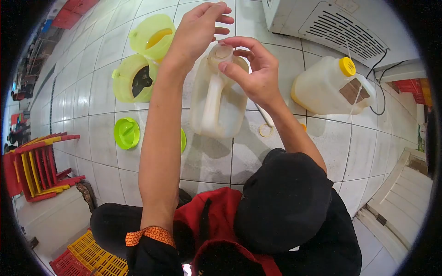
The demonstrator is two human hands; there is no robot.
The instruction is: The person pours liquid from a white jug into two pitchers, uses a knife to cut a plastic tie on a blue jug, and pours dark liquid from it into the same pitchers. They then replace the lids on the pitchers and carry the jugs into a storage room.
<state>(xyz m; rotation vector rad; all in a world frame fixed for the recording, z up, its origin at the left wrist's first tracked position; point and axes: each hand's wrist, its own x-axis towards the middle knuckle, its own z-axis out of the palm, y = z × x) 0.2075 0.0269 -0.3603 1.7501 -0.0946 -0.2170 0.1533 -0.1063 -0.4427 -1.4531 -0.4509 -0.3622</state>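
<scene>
A translucent plastic jug (198,101) stands upright on the tiled floor in front of me, its handle towards me. My right hand (255,69) is closed about its round mouth, thumb on the near side and index finger over the far rim. My left hand (198,30) hovers just beyond the mouth to the left, fingers stretched out and apart, holding nothing. Left of the jug are two light green pitchers: one pitcher (154,27) with amber liquid, the nearer pitcher (122,80) with something dark inside. A bright green lid (126,133) lies below them.
At right stands another jug (317,85) with a yellow cap (347,66), yellowish liquid low inside. A yellow ring (266,131) lies nearby. A white vented appliance (340,27) is at the upper right. Red and yellow stacked stools (41,165) and a yellow crate (99,255) are at left.
</scene>
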